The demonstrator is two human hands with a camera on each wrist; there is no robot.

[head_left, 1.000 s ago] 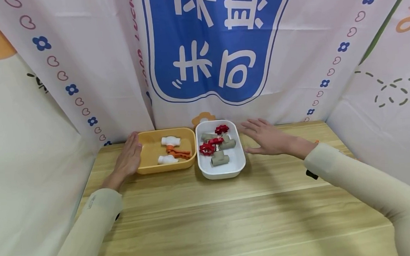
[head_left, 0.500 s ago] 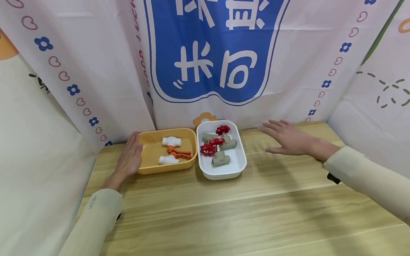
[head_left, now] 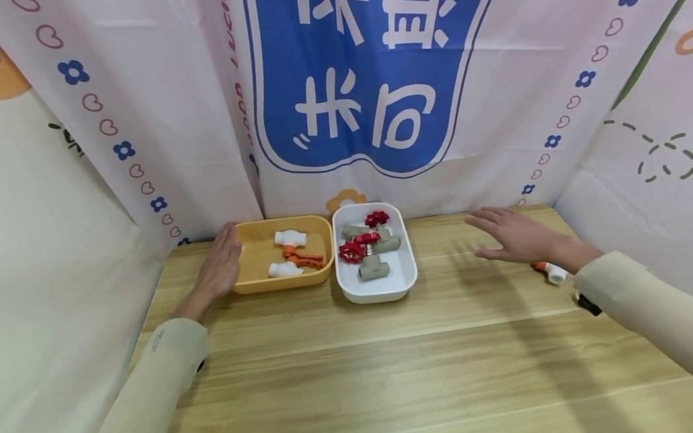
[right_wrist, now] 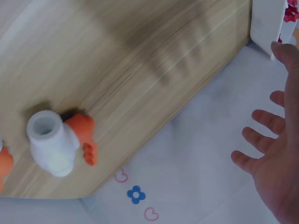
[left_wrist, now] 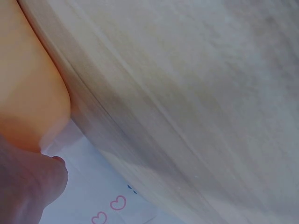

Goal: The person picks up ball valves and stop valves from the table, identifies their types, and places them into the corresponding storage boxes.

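My left hand [head_left: 217, 265] rests with straight fingers against the left end of a yellow tray [head_left: 255, 286]. In that tray lie two white ball valves [head_left: 290, 238] with orange lever handles. Touching its right side stands a white tray [head_left: 377, 297] with several grey pipe valves [head_left: 373, 268] that have red wheel handles. Right of the trays, my right hand [head_left: 517, 236] hovers above the table with its fingers spread, holding nothing. Another white valve with an orange handle [right_wrist: 53, 144] lies on the table under the right wrist, partly hidden in the head view.
The wooden table [head_left: 356, 375] meets a printed cloth [head_left: 297, 193] at its back edge. Cloth walls also stand on the left and right. A bit of a further orange piece [right_wrist: 4, 163] shows at the edge of the right wrist view.
My right hand has moved right, away from the white tray, uncovering part of the valve on the table. The left hand and both trays have stayed in place.
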